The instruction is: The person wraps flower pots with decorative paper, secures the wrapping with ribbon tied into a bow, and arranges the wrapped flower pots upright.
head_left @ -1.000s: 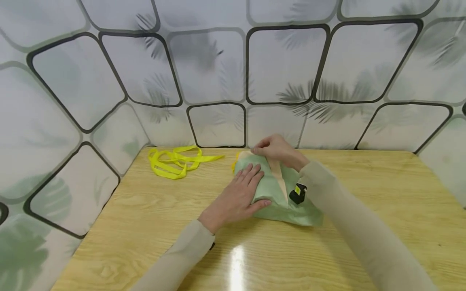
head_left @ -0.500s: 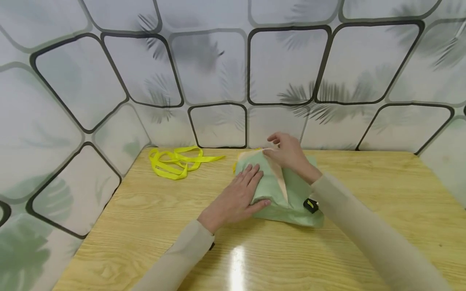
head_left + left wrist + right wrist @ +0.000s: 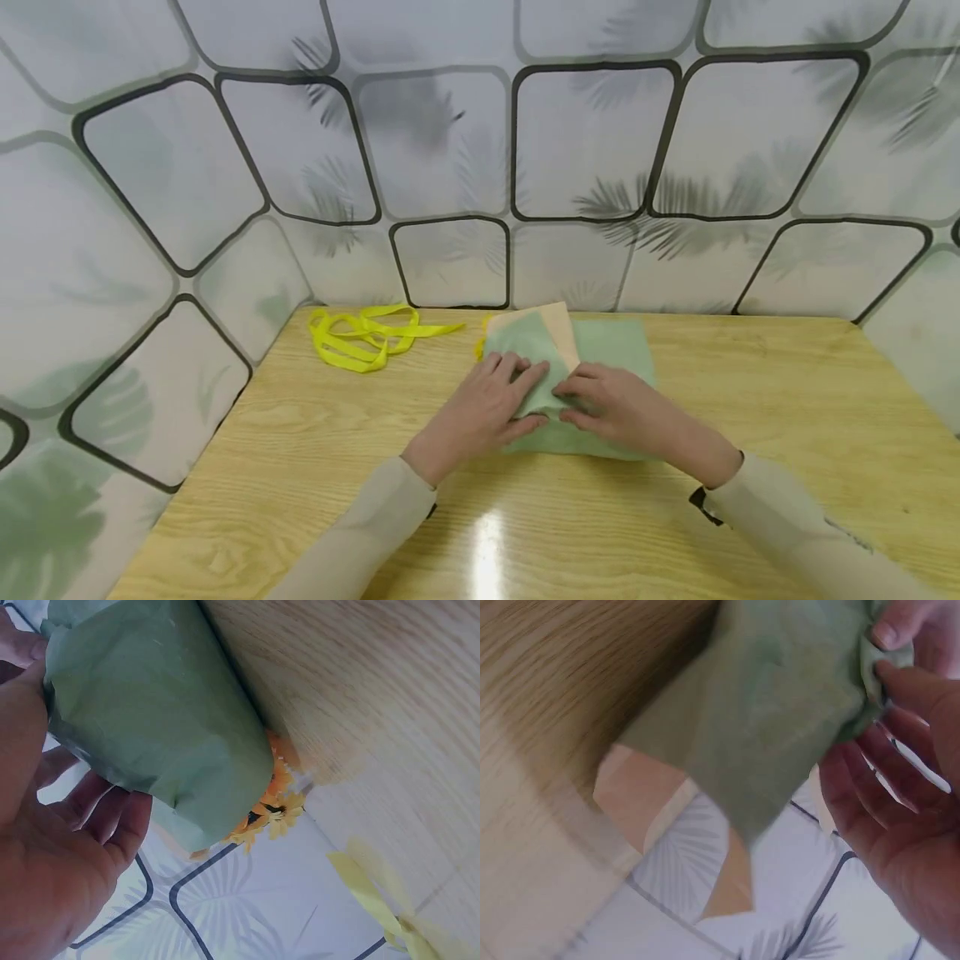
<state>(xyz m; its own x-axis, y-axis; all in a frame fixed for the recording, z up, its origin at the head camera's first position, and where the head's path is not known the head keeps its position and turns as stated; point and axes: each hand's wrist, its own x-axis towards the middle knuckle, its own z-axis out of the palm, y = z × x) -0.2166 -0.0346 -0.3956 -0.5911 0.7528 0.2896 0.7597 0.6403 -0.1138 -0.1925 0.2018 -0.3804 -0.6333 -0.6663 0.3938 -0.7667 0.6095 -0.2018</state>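
Green wrapping paper with a peach inner side (image 3: 603, 346) lies folded around a bundle on the table. Orange and yellow flowers (image 3: 279, 814) poke out of its end in the left wrist view. My left hand (image 3: 476, 408) holds the near left part of the bundle, its bent fingers over the paper. Close beside it, my right hand (image 3: 622, 408) pinches a gathered fold between thumb and fingers. That crumpled fold (image 3: 871, 671) shows in the right wrist view, where a fingertip of the left hand meets it. The flower stems are hidden inside the paper.
A loose tangle of yellow ribbon (image 3: 352, 346) lies at the back left of the wooden table (image 3: 300, 467). Right behind the table's far edge rises a patterned cloth wall (image 3: 442, 150), which also runs along the left side.
My right hand has let go of the paper's upper edge, come down toward me and pinched the paper near the left hand. The left fingers, flat before, are now more bent.
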